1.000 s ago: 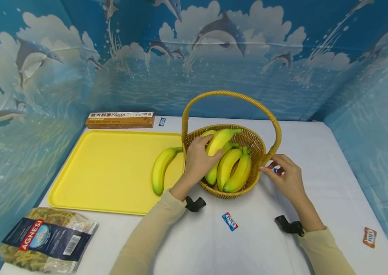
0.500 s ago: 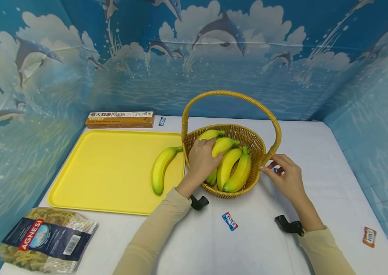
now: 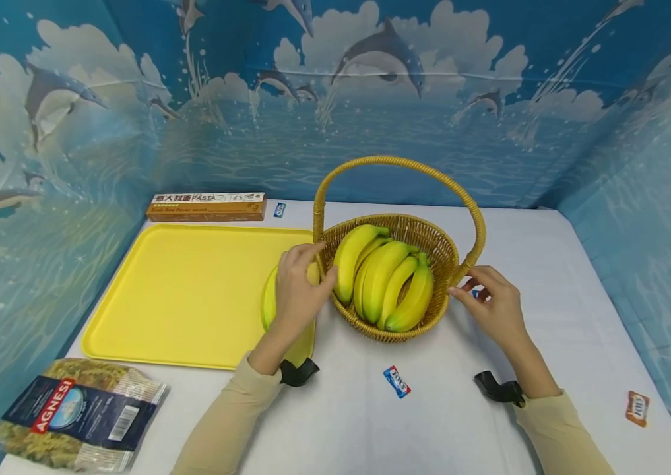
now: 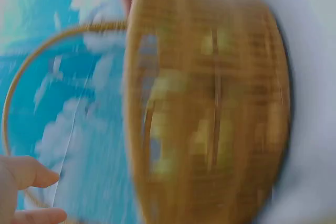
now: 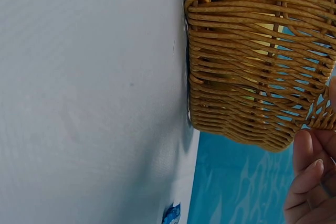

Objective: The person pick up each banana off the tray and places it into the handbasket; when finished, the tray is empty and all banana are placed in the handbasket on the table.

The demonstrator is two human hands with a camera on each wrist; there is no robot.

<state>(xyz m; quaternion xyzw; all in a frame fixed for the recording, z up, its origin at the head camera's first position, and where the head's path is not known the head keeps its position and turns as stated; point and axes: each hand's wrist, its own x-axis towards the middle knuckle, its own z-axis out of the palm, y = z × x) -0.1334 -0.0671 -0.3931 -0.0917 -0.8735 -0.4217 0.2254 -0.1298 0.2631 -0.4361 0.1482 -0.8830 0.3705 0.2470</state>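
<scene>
In the head view, a wicker basket with a tall arched handle holds several bananas side by side. My left hand is left of the basket, over a single banana on the yellow tray's right end, and hides much of it. Its thumb and fingers are spread apart, with nothing between them in the left wrist view. At the basket's right side, my right hand pinches the rim near the handle's foot. The right wrist view shows its thumb and fingers at the woven edge.
The yellow tray lies left of the basket, with a pasta box behind it and a pasta bag in front. Small wrapped sweets lie about the white table: a blue one in front, an orange one far right.
My left hand has let go of a banana inside the basket and moved left over the banana on the tray. My right hand has stayed at the basket's rim.
</scene>
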